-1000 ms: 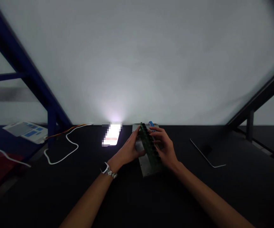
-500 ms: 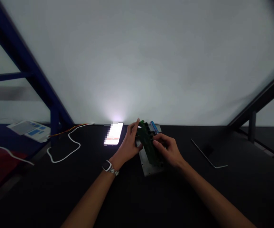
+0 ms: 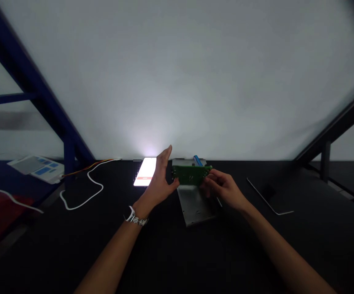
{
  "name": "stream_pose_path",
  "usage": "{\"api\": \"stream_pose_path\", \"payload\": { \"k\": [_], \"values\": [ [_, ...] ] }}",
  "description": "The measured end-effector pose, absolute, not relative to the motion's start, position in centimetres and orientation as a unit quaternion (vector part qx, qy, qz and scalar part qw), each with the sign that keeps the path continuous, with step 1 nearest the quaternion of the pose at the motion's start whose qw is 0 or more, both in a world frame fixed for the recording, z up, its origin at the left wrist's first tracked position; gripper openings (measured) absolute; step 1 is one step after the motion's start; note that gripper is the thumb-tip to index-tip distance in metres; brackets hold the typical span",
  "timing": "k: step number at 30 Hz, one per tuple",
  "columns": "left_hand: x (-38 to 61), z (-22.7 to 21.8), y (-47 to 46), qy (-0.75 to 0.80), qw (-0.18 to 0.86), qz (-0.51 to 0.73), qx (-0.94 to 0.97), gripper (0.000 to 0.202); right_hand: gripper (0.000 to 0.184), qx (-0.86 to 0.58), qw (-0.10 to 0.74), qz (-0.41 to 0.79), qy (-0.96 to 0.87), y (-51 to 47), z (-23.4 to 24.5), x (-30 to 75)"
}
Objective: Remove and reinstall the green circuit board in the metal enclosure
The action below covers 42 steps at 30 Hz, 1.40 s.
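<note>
Since half a second ago, that is 0.5 s, the green circuit board point(image 3: 191, 174) has swung from lying lengthwise over the metal plate point(image 3: 196, 207) to standing crosswise above its far half, its flat green face turned toward the wearer. Meanwhile the left hand point(image 3: 159, 183) has opened: its fingers point up and away from the board, and only the thumb reaches its left end, though whether it touches I cannot tell. At the other end, the right hand point(image 3: 227, 191) pinches the board's right edge between thumb and fingers, a narrow grip that seems to bear most or all of the weight. With just that 1 end surely held, the board could pivot or slip, and a drop would land it on the bare plate, where parts on its hidden side might be knocked. A blue object point(image 3: 198, 160) lies behind the board at the plate's far end; lowering the board without looking past it could catch that. Dim light on the black table point(image 3: 171, 253) would make a misjudged edge likelier. Well apart from the board, the thin bent rod point(image 3: 263, 198) and the white cable point(image 3: 102, 187) pose little risk.
</note>
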<state>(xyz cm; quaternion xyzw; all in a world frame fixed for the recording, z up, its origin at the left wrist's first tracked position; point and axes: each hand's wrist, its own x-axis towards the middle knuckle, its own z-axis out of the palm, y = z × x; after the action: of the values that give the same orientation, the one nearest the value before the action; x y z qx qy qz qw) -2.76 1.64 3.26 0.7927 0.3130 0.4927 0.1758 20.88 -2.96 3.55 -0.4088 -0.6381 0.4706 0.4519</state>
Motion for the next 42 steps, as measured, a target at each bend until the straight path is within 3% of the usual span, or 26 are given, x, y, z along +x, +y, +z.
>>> {"api": "stream_pose_path", "payload": {
  "k": [5,9,14,19,23,31,42],
  "values": [
    [-2.7,3.4,1.6,0.295,0.192,0.512,0.784,0.083,0.044,-0.388,0.448,0.527,-0.610,-2.7,3.3,21.3],
    [-2.7,3.9,1.4,0.299,0.176,0.513,0.785,0.064,0.038,-0.355,0.463,0.589,-0.559,-2.4,3.0,21.4],
    [-2.5,3.4,1.6,0.312,0.167,0.511,0.783,0.055,0.032,-0.356,0.462,0.641,-0.498,-2.3,2.6,21.7],
    [-2.1,2.0,2.0,0.340,0.200,0.518,0.759,0.064,0.017,-0.381,0.455,0.646,-0.479,-2.4,2.1,21.4],
    [-1.9,1.1,2.3,0.358,0.255,0.528,0.727,0.072,0.026,-0.383,0.452,0.626,-0.508,-2.4,1.5,20.8],
    [-0.2,0.8,1.6,0.377,0.378,0.523,0.664,0.067,0.036,-0.350,0.430,0.644,-0.527,-2.5,1.6,19.3],
    [1.5,1.0,0.2,0.388,0.371,0.529,0.657,0.067,0.040,-0.355,0.388,0.642,-0.558,-4.1,3.8,17.8]
  ]
}}
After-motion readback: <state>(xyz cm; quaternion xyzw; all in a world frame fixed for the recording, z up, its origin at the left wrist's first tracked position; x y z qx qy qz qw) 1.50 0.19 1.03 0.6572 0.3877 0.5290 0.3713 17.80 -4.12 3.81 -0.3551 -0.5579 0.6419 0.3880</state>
